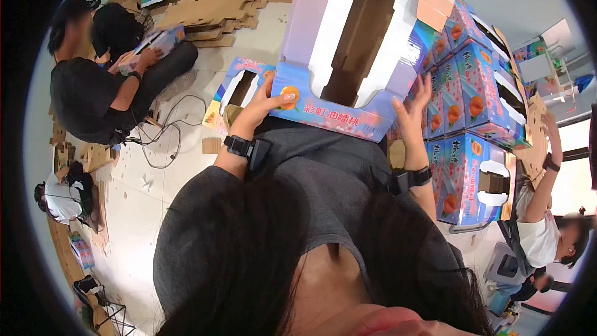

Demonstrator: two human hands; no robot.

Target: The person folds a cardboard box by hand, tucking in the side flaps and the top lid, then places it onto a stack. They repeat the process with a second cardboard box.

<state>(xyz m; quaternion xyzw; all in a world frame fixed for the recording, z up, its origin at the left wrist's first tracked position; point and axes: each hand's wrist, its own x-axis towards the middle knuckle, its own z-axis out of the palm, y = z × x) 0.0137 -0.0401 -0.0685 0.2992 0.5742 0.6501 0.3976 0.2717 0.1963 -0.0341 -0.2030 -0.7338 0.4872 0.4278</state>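
A printed cardboard fruit box (295,31) in purple, blue and peach stands in front of my torso. A long cut-out in its face shows the brown inside. My left hand (264,106) grips the box's lower left corner, its thumb pressed on the front beside a printed peach. At the lower right corner, my right hand (411,112) has its fingers spread, the thumb close against the box's edge; whether it touches cannot be made out. Behind my left hand, a smaller-looking box (239,90) of similar print is on the floor.
Stacked printed boxes (457,177) rise close to my right. Flattened brown cardboard (208,3) lies at the back. A seated person (93,96) at left handles another box, near black cables (171,127) on the floor. Another person (538,211) reaches toward the stack from the right.
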